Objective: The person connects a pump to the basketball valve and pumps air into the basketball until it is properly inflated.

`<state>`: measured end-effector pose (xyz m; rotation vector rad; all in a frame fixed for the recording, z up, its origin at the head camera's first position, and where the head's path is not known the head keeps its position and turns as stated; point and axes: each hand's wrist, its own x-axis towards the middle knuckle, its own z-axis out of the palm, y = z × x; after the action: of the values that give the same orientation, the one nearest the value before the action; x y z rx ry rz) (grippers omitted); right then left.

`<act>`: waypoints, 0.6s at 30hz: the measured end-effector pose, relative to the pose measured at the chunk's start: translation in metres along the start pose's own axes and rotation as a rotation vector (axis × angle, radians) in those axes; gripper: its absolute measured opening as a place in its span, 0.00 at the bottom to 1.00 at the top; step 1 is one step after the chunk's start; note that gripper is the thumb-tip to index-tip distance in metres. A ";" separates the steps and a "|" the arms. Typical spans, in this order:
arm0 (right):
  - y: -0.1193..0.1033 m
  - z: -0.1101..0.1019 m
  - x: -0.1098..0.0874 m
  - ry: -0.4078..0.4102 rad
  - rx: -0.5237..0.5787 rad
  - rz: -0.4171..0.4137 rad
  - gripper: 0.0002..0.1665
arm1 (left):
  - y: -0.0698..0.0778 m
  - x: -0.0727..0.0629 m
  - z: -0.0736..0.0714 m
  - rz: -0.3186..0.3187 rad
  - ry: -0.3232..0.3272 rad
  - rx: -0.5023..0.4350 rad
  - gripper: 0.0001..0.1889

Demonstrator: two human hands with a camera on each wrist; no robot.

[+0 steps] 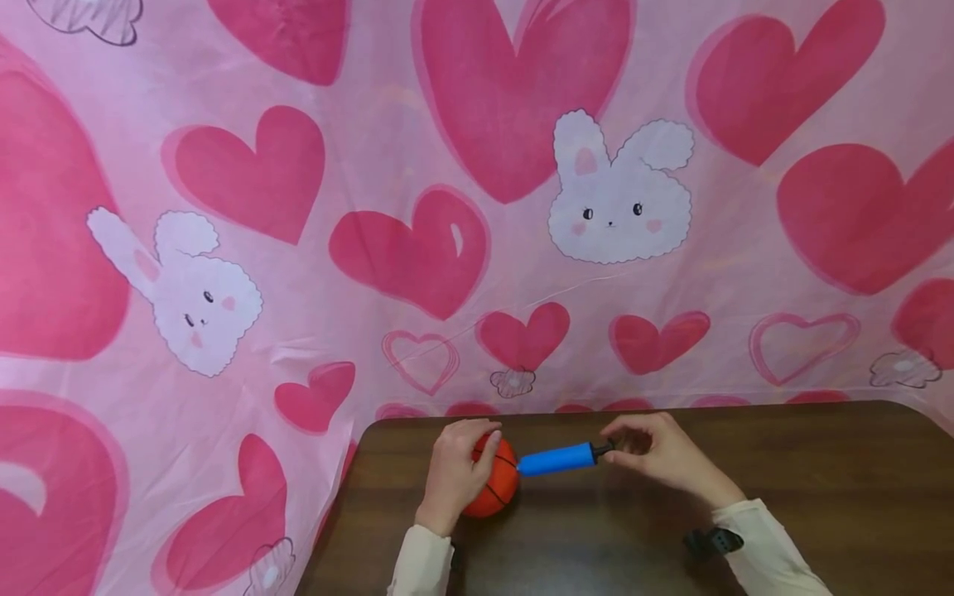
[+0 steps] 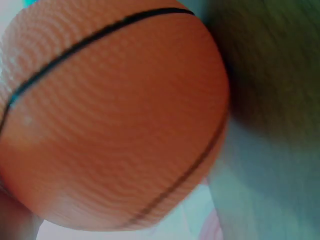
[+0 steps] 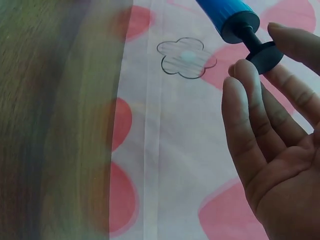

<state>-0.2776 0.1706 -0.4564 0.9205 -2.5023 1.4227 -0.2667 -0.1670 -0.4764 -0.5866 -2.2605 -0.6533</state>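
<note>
A small orange basketball [image 1: 503, 488] with black seams sits over the dark wooden table. My left hand [image 1: 453, 468] grips it from the left, with the thumb across its upper side; the ball fills most of the left wrist view [image 2: 120, 115]. Against the ball's right side stands the tip of a blue hand pump [image 1: 557, 459], which points slightly upward to the right. Its black handle [image 3: 265, 57] is pinched between the thumb and fingers of my right hand [image 1: 663, 451]. A short piece of black rod shows between handle and barrel.
The wooden table [image 1: 596, 546] runs under both hands. Behind it hangs a pink cloth [image 1: 358, 314] printed with hearts and rabbits, close along the table's back edge. A black strap [image 1: 713, 542] is at the right wrist.
</note>
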 end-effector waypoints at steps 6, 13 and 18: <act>0.006 -0.004 0.000 -0.093 0.016 0.035 0.17 | -0.004 -0.002 0.001 -0.108 -0.055 -0.043 0.09; 0.014 -0.005 0.001 -0.205 0.034 0.091 0.20 | -0.009 -0.005 0.002 -0.191 -0.068 -0.074 0.09; 0.021 -0.001 0.001 -0.254 0.043 0.086 0.20 | -0.011 -0.005 0.004 -0.198 -0.073 -0.063 0.08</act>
<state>-0.2897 0.1791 -0.4708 1.0763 -2.7324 1.4737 -0.2712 -0.1741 -0.4858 -0.4261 -2.3937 -0.8146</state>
